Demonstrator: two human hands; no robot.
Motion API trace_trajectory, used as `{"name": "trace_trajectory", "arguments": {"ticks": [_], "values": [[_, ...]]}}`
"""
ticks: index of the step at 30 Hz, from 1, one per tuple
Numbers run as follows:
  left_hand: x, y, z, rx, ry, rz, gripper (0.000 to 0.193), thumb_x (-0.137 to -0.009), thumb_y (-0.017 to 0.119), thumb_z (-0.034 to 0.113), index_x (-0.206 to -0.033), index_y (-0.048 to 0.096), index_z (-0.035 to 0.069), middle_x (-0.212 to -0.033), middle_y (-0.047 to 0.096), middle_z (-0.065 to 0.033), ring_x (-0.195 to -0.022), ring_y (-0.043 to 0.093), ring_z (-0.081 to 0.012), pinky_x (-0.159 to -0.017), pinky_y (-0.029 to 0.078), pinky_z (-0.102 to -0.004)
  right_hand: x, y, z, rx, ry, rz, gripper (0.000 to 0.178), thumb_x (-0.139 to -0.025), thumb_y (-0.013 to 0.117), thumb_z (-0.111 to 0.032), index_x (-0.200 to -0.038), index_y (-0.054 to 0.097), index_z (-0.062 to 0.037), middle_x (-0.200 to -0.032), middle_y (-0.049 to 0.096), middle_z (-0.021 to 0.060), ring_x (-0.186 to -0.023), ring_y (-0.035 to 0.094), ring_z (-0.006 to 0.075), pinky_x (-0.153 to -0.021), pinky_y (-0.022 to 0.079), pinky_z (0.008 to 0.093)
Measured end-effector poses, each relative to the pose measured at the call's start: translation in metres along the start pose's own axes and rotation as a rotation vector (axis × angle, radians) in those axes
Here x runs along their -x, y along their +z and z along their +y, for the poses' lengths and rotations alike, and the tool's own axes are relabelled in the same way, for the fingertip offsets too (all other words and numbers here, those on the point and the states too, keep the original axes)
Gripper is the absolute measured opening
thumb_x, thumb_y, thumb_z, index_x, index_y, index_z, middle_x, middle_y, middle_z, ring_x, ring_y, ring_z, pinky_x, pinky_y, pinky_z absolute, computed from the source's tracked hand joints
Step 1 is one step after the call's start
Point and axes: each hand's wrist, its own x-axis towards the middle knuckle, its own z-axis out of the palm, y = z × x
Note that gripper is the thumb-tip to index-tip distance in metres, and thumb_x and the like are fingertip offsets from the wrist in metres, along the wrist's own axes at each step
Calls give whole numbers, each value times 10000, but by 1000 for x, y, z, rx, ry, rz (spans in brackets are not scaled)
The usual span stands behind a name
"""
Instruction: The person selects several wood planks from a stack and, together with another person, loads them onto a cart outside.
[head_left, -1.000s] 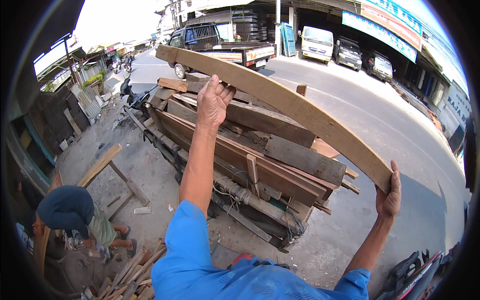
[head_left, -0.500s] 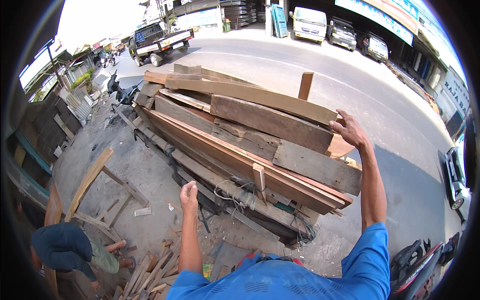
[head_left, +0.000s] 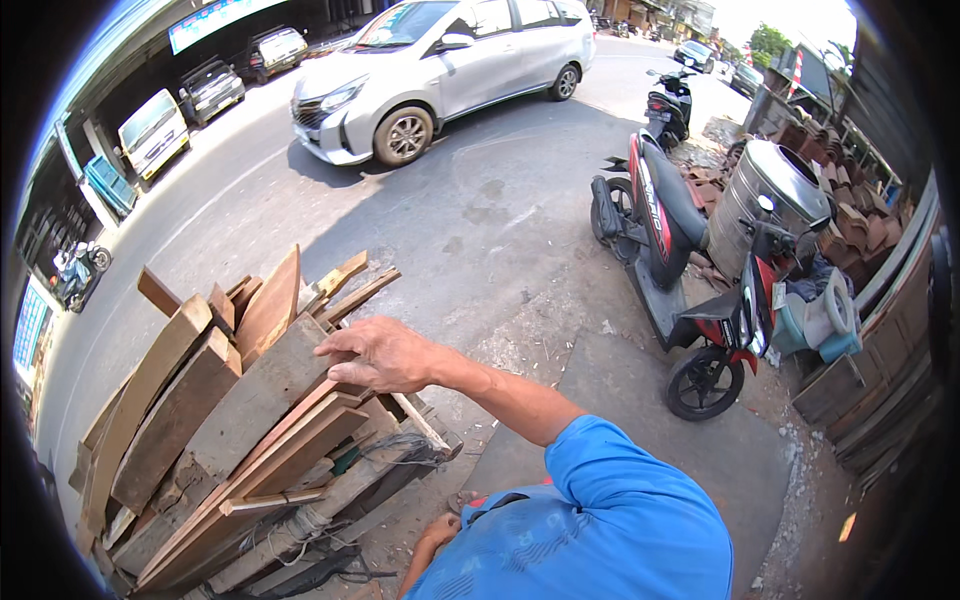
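My right hand (head_left: 383, 357) hovers at the near end of a pile of old planks, thumb and fingers apart, with nothing in it. Just beside its fingertips is a grey weathered board (head_left: 262, 400); whether they touch it I cannot tell. Longer reddish-brown boards (head_left: 270, 455) lie along the near side of the pile, and thick brown beams (head_left: 180, 420) lie on the far side. Low by my waist is my left hand (head_left: 440, 530), small in view, its fingers mostly hidden. A light-coloured rope (head_left: 300, 525) is wound at the frame under the load.
A silver car (head_left: 450, 75) is on the road beyond the pile. To the right stands a red and black scooter (head_left: 690, 270), beside a large metal drum (head_left: 765, 195) and stacked roof tiles (head_left: 860, 225). A dark flat sheet (head_left: 640, 440) covers the ground near me.
The view has swung to the right, bringing the scooter and silver car closer into sight. My left hand has dropped toward my waist. My right hand stays by the planks' ends.
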Motion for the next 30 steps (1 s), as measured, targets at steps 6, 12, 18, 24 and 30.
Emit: {"name": "trace_trajectory", "arguments": {"ticks": [6,12,18,24,30], "values": [[-43,2,119,-332,153,-58,511,-858,651,443,-1170,675,40,-1134,699,-179,-1065,665,-292,-929,499,-391,379,-28,155,274,1129,263,507,-912,574,-323,-1298,567,6,-1213,647,221,-1154,593,402,-979,462,484],[-135,28,190,-337,200,16,473,-927,615,424,-1201,637,40,-1144,684,-159,-1049,658,-255,-868,525,-412,693,39,54,-6,1841,75,519,-906,581,-374,-1250,621,12,-1309,576,276,-1249,535,427,-1019,446,506],[-149,177,288,-268,-48,-248,524,-978,553,431,-1334,523,48,-1255,621,-137,-1005,642,-290,-821,531,-430,849,159,26,-510,1820,333,550,-841,613,-430,-1085,684,58,-1185,646,276,-1110,632,408,-917,501,471],[-186,348,384,-706,124,-674,705,-957,516,556,-1394,464,5,-1302,598,-184,-1050,632,-339,-848,529,-429,912,128,23,-538,1688,950,411,-901,582,-340,-975,714,41,-941,715,191,-775,676,238,-701,531,377],[-115,494,556,-624,-123,-848,829,-931,468,665,-1429,435,3,-1356,558,-199,-1165,576,-340,-982,454,-452,999,25,27,-160,1748,1166,344,-882,564,-342,-983,705,-44,-907,718,134,-795,679,230,-718,518,393]]}}
